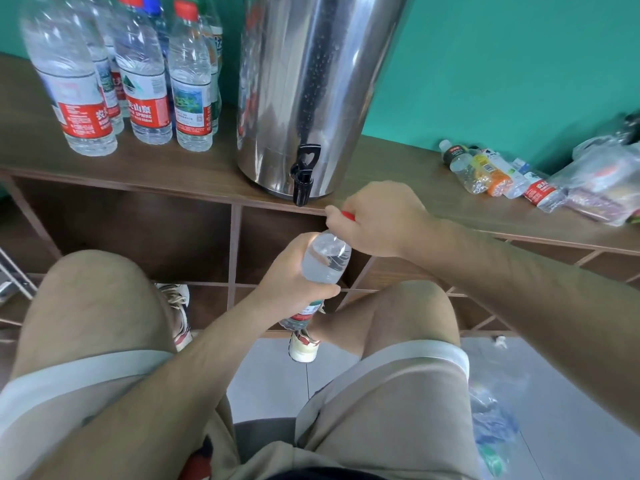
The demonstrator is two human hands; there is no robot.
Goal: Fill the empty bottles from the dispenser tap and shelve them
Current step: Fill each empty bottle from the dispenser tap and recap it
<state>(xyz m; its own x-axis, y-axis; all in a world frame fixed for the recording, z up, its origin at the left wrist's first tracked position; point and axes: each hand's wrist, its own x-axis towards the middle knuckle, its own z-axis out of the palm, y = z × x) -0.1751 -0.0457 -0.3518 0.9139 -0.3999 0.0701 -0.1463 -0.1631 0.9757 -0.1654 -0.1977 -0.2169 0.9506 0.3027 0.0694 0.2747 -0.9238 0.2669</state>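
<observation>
Standing capped at upper left, filled bottles (138, 81) sit on the shelf top (194, 168); at centre, below the tap (303, 178), the left grip (291, 275) wraps a full bottle (327, 258) while the right grip (377, 220) pinches its red cap (348, 215); empties (485, 171) at right lie unfilled.

The person sits with both bare knees (93, 271) bent and apart. The left forearm reaches up between them, and the left hand (294, 275) is wrapped around the middle of a bottle (327, 258). The right arm comes in from the right, wrist bent, and the right hand (377, 220) has its fingers curled over the red cap (348, 215) at the bottle's top.
</observation>
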